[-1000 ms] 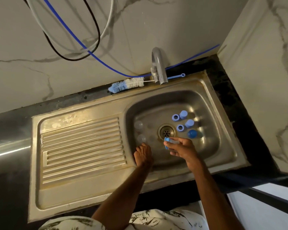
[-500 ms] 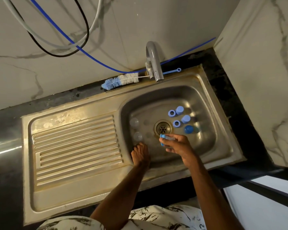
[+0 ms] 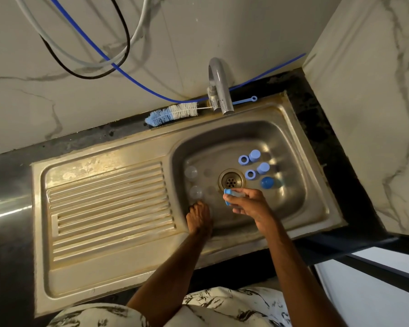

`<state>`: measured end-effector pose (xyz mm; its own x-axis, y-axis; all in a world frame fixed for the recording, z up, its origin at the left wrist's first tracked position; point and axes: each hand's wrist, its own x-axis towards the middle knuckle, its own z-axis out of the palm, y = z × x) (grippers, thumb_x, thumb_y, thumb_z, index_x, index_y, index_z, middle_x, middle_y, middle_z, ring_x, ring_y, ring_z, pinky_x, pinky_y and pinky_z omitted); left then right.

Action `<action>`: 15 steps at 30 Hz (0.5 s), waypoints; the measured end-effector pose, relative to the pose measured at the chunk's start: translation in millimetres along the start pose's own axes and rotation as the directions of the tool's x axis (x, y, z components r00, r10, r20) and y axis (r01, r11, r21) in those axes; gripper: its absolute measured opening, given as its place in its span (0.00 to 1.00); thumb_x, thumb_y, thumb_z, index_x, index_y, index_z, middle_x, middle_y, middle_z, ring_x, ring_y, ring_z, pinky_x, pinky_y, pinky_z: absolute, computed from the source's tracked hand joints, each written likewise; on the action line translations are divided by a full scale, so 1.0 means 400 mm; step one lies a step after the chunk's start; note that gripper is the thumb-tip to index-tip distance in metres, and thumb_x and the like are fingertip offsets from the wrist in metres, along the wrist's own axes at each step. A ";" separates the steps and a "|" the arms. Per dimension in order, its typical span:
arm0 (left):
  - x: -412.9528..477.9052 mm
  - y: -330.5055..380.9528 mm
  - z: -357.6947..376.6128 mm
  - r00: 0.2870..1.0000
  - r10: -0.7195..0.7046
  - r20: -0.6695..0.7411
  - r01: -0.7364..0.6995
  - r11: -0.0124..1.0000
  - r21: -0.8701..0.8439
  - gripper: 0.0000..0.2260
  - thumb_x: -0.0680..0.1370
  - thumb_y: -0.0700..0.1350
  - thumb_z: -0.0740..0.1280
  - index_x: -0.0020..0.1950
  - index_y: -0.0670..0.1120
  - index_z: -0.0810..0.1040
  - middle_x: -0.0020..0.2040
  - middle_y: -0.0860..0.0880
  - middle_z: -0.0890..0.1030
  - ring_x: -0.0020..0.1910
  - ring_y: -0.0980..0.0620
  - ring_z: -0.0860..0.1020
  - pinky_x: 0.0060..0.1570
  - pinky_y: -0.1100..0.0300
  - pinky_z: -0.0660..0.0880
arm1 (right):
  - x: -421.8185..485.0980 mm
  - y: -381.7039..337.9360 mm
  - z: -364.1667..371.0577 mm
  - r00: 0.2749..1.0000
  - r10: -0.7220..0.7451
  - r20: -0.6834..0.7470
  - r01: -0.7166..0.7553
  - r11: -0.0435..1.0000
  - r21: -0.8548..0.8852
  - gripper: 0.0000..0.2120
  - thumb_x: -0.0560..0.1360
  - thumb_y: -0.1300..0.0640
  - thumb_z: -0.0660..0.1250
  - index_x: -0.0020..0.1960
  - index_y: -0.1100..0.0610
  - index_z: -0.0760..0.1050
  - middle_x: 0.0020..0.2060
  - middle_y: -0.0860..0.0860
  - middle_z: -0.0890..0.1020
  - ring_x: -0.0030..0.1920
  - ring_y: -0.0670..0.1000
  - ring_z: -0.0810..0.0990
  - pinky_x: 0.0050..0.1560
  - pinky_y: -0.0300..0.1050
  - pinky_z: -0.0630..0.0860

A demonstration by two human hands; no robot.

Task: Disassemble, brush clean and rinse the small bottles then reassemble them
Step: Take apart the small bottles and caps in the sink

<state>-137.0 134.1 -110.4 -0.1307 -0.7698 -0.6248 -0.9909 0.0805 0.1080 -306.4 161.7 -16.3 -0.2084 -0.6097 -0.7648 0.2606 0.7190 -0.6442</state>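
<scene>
Presently the right hand (image 3: 250, 208) grip pinches a clear blue-capped bottle (image 3: 230, 195); left hand (image 3: 198, 218) grip: cannot tell.

I see the sink (image 3: 316, 208) set in the desk (image 3: 7, 267), with the drainboard (image 3: 109, 208) left of the basin. The tap (image 3: 219, 86) stands behind the basin, and the brush (image 3: 172, 113) lies on the back rim, left of the tap. The drain (image 3: 231, 181) sits mid-basin, with caps (image 3: 254, 155) and rings (image 3: 243, 159) to its right and two cups (image 3: 190, 172) to its left. The left hand (image 3: 198, 218) is just before the cups. The right hand (image 3: 250, 206), with a bottle (image 3: 229, 197), is just before the drain.
</scene>
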 end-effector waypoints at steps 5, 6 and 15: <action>-0.037 -0.002 -0.027 0.998 0.057 -0.011 -0.057 0.998 -0.005 0.26 0.77 0.49 0.72 0.71 0.43 0.70 0.67 0.44 0.76 0.65 0.44 0.74 0.61 0.53 0.74 | -0.004 0.001 -0.002 1.000 -0.012 0.001 0.012 1.000 0.001 0.20 0.70 0.54 0.80 0.59 0.55 0.82 0.50 0.51 0.87 0.50 0.48 0.87 0.50 0.45 0.84; -0.050 -0.004 -0.032 0.995 0.095 -0.029 -0.095 0.995 0.000 0.25 0.77 0.48 0.72 0.71 0.43 0.70 0.67 0.44 0.76 0.65 0.44 0.74 0.60 0.53 0.73 | -0.006 0.000 -0.002 1.000 -0.015 0.003 0.015 1.000 0.002 0.20 0.70 0.54 0.80 0.59 0.56 0.82 0.50 0.51 0.87 0.50 0.48 0.87 0.51 0.46 0.84; -0.185 -0.042 -0.184 0.880 0.304 -0.366 -0.429 0.838 -0.337 0.40 0.68 0.63 0.77 0.74 0.48 0.69 0.63 0.51 0.79 0.59 0.52 0.78 0.57 0.56 0.76 | -0.088 -0.024 0.010 0.991 -0.121 0.053 0.123 0.992 -0.030 0.20 0.69 0.51 0.81 0.58 0.55 0.83 0.48 0.51 0.88 0.51 0.49 0.87 0.46 0.40 0.81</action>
<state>-108.2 143.2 -9.1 -0.4037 -0.8845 -0.2337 -0.7630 0.1846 0.6195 -297.9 174.8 16.9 -0.1880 -0.7090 -0.6797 0.2043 0.6486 -0.7332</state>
